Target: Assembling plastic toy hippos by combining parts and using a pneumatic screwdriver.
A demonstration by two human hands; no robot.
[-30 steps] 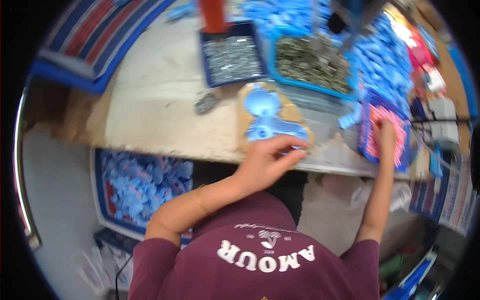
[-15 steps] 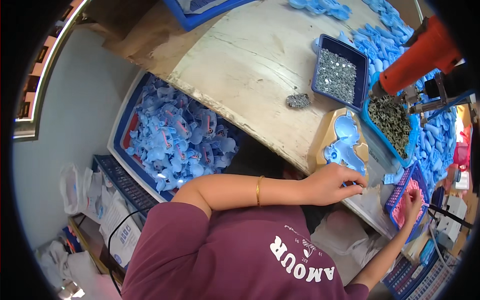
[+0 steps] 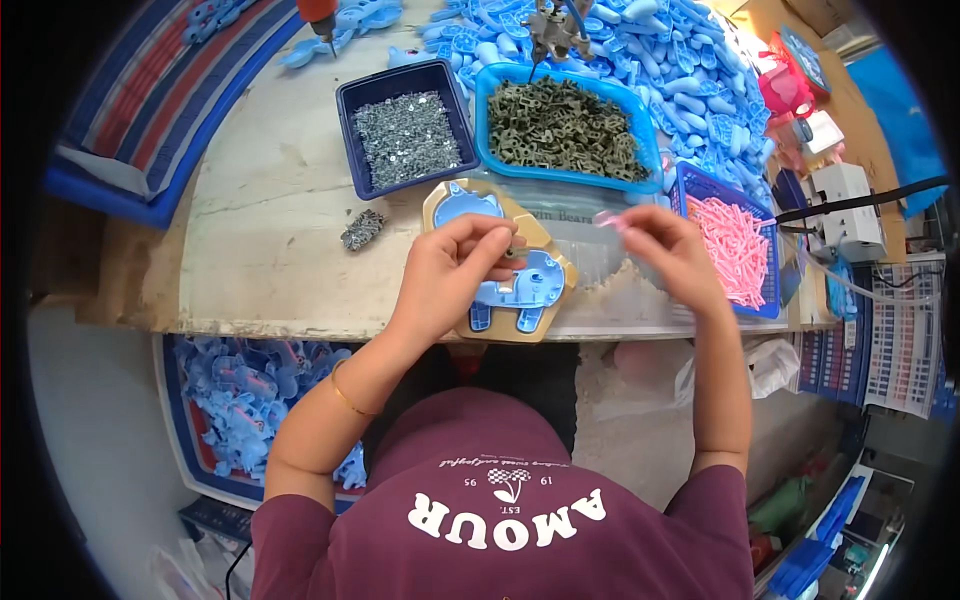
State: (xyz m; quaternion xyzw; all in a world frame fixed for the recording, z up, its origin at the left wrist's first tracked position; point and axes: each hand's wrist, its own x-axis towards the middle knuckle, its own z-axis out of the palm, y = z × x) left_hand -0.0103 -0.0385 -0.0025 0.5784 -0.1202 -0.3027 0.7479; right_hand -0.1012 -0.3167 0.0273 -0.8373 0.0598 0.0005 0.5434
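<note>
A tan mould block (image 3: 553,316) lies at the table's front edge, holding blue plastic toy shell parts (image 3: 538,284). My left hand (image 3: 455,272) is over it, thumb and fingers pinched on a small dark metal piece (image 3: 514,252), partly hidden by the fingertips. To the right, my right hand (image 3: 678,256) holds a small pink plastic stick (image 3: 606,219) between thumb and forefinger, raised above the table. A purple-blue basket (image 3: 683,180) of pink sticks (image 3: 735,250) stands just right of this hand.
Beyond the block stand a dark blue tray (image 3: 350,120) of small screws and a light blue tray (image 3: 570,175) of metal clips. A small screw heap (image 3: 363,230) lies left. Blue parts (image 3: 690,80) pile up behind. A screwdriver (image 3: 320,20) and metal nozzle (image 3: 555,35) hang overhead.
The view has swung round to face the table squarely. My right hand has come out of the basket with a pink stick, toward the block. My left hand remains pinched near the block.
</note>
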